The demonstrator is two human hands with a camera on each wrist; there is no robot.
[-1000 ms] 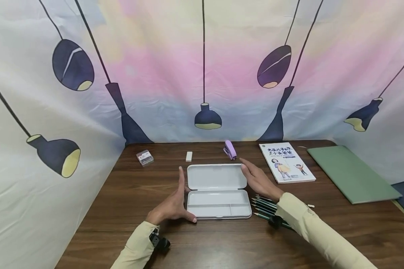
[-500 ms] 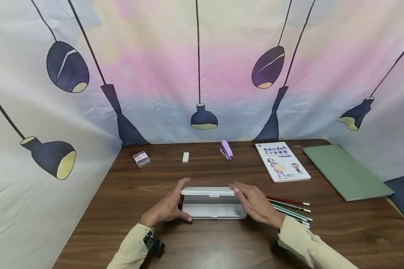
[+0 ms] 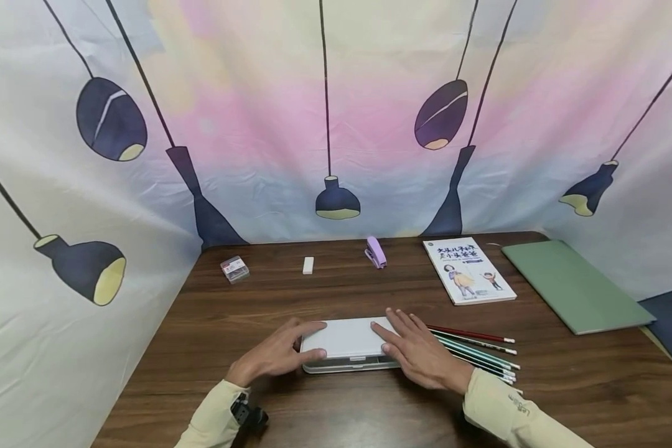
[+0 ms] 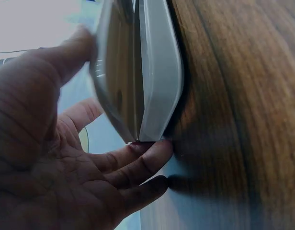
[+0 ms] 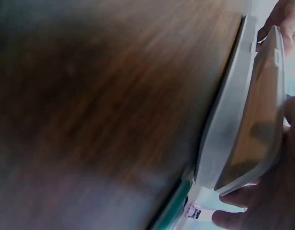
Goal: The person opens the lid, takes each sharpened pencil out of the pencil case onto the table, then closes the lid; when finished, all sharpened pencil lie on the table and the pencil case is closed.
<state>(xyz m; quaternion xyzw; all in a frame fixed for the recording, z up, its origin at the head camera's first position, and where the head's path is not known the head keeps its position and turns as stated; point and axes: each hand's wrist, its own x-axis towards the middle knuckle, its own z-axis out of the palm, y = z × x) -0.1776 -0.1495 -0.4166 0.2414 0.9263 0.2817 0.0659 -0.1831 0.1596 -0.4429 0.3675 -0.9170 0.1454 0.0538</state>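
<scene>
Brown wood table (image 3: 336, 292) under both hands, with a curtain (image 3: 257, 124) full of painted lamps behind. Left hand (image 3: 277, 356) flat on the left end of the white case (image 3: 344, 339), fingers straight and spread a little, thumb at the near edge. Right hand (image 3: 420, 354) flat on the right end of the case, fingers straight and apart. Case between the two hands, lid down but a thin gap showing at the front. From the left wrist, lid and bottom (image 4: 157, 72) not quite shut, fingers (image 4: 138, 165) under the corner. Pencils (image 3: 476, 351) just right of the right hand. Book (image 3: 469, 270) and green folder (image 3: 577, 286) farther off past the right hand. Purple stapler (image 3: 376, 252), eraser (image 3: 308, 265) and small clear box (image 3: 234, 269) far ahead of the hands.
</scene>
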